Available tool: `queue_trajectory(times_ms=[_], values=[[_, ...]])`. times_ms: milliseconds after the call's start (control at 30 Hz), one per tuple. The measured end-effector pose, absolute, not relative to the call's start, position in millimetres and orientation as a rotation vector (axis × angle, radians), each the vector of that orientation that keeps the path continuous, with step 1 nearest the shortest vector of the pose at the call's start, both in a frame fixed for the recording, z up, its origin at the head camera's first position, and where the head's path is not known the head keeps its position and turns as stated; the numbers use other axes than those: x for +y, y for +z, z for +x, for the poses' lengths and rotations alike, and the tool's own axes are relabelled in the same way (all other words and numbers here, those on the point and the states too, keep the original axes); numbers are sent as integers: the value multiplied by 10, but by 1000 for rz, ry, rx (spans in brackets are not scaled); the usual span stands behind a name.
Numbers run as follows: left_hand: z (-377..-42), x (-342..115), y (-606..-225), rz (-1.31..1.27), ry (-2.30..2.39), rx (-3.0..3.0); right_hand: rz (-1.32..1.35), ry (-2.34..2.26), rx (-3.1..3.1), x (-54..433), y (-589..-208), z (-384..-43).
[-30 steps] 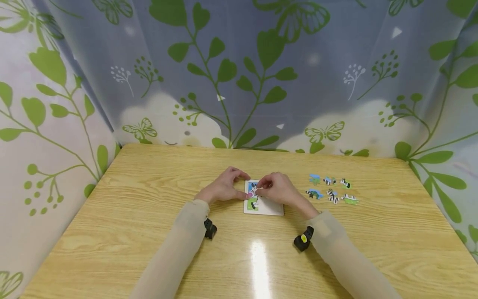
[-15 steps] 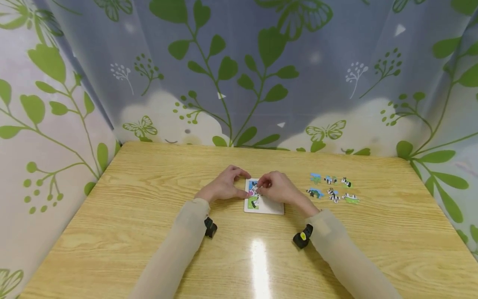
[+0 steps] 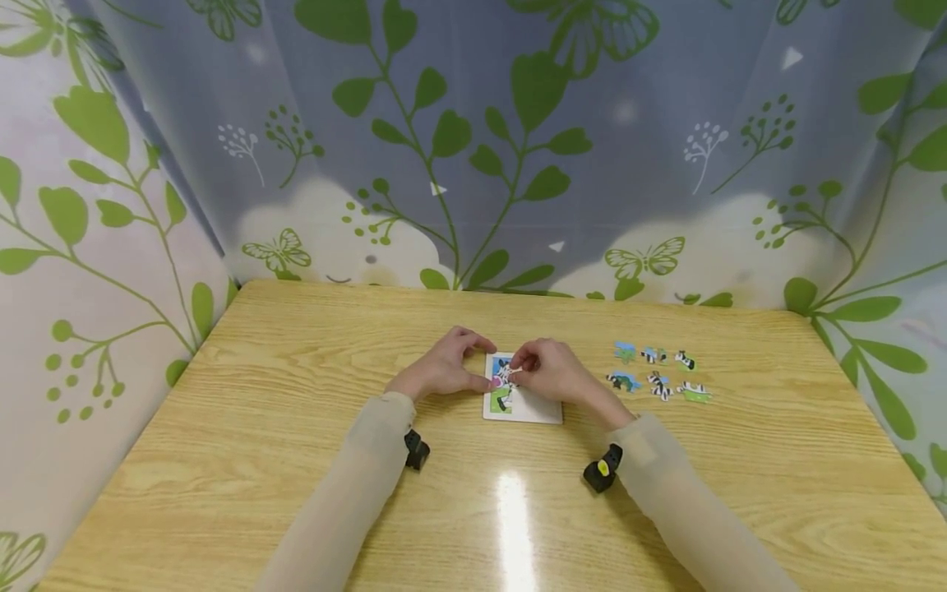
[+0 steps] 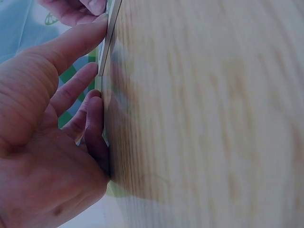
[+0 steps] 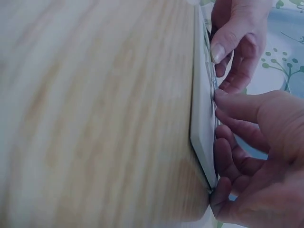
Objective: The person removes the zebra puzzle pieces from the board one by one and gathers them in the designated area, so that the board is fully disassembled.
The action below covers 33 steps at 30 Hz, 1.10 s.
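A small white-framed puzzle board [image 3: 536, 413] lies on the table, its left part filled with a picture of a black-and-white animal on blue and green. My left hand [image 3: 444, 366] is at the board's left side, its thumb resting on the edge and its other fingers stretched out by the far corner. In the left wrist view the left thumb [image 4: 80, 40] lies extended over the board's edge. My right hand [image 3: 551, 374] is over the middle of the board, thumb and forefinger pinching a puzzle piece [image 3: 512, 376] low against the picture. The fingertips mostly hide that piece.
To the right of the board, several loose puzzle pieces [image 3: 658, 386] lie in two rows on the wooden table [image 3: 296, 411]. Leaf-printed curtains [image 3: 473, 164] stand behind the table and at both sides. Each wrist carries a black camera [image 3: 602, 470].
The right fingertips shift slightly at the piece, which sits flatter in the picture now. The left hand keeps its place, and the loose pieces have not moved.
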<state>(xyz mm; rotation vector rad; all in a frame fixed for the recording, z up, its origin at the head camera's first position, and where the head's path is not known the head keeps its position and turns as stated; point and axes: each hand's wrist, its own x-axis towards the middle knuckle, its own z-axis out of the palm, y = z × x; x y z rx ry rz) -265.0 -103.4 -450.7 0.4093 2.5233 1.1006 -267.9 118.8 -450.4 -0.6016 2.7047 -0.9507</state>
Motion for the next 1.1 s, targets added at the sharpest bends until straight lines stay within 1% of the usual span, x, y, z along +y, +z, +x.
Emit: queue_trajectory(times_ms=[200,567,1100], values=[[-2649,-1041,-4518,414,1096,2532,-661,-977,2733,1224,-4495,-2668],[-2648,-1044,-4514,412,1113,2530,-588,-1008,2719,1179,-4506,-2665],[-2647,-1038,-4512,417,1094,2534,-557,-961,2668,1144,-4465,-2674]])
